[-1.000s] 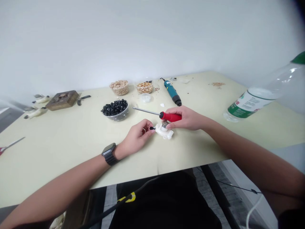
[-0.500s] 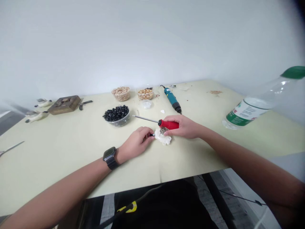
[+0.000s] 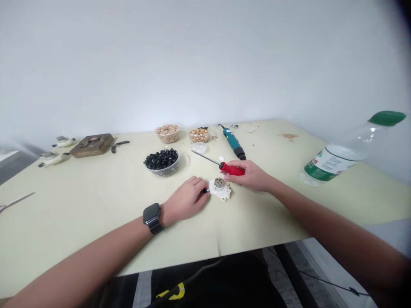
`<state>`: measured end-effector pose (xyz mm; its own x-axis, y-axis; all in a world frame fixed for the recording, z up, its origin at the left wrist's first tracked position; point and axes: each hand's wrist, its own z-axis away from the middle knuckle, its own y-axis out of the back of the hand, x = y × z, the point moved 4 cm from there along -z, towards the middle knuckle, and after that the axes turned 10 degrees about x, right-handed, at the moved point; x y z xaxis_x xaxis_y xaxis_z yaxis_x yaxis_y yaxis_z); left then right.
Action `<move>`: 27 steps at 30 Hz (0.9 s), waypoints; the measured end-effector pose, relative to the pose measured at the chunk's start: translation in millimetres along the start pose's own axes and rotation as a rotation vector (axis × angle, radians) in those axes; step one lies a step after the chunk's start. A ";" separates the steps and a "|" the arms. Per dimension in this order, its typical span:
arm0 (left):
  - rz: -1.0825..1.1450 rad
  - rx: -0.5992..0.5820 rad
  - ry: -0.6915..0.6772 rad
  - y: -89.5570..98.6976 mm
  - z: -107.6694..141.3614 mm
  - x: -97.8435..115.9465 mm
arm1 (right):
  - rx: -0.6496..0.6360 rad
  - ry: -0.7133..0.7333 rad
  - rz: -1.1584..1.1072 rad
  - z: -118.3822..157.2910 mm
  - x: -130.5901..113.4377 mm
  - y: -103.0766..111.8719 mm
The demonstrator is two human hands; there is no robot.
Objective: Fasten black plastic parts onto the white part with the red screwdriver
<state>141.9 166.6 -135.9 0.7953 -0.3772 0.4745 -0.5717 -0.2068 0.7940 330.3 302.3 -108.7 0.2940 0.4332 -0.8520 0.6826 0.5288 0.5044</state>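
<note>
My right hand [image 3: 253,176] is closed around the red handle of a screwdriver [image 3: 233,170], its metal shaft pointing up and to the left, clear of any screw. Just below lies a white plastic part [image 3: 219,192] with knobbly edges, flat on the table. On its top sits a round grey-brown metal piece [image 3: 219,182] with holes. My left hand [image 3: 185,199], a watch on its wrist, rests on the table and pinches the small black end [image 3: 206,191] at the white part's left side. Its fingers partly hide that end.
Behind my hands stand a bowl of black pieces [image 3: 161,160] and two tubs of tan pieces [image 3: 167,133] [image 3: 198,135]. A teal power tool [image 3: 233,143] lies right of them. A bottle [image 3: 337,159] stands at right; a brown block [image 3: 92,145] and scissors [image 3: 17,200] are at left.
My right hand has drawn slightly away from the white part, uncovering more of the metal piece. The screwdriver now slants more steeply. My left hand keeps its hold; the camera view has shifted.
</note>
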 end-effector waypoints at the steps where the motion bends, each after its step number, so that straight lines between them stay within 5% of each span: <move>1: -0.002 0.000 0.001 -0.1 -0.2 -0.6 | 0.017 -0.011 -0.010 -0.5 0.8 0.9; 13: -0.016 0.062 -0.105 5.5 0.5 5.2 | 0.208 -0.188 -0.070 2.9 2.4 14.4; 18: -0.034 0.111 -0.286 25.2 5.2 32.9 | 0.276 -0.178 -0.016 2.1 6.6 19.0; 23: -0.037 0.216 -0.311 90.5 15.7 65.2 | 0.301 -0.199 0.136 2.6 10.7 21.9; 27: -0.220 0.450 -0.087 180.9 53.7 27.0 | 0.376 -0.259 0.201 3.2 26.1 26.7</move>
<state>49.2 70.5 0.1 0.8978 -0.3508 0.2661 -0.4381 -0.6509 0.6200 358.3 325.4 -117.9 0.5687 0.2793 -0.7737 0.7751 0.1329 0.6177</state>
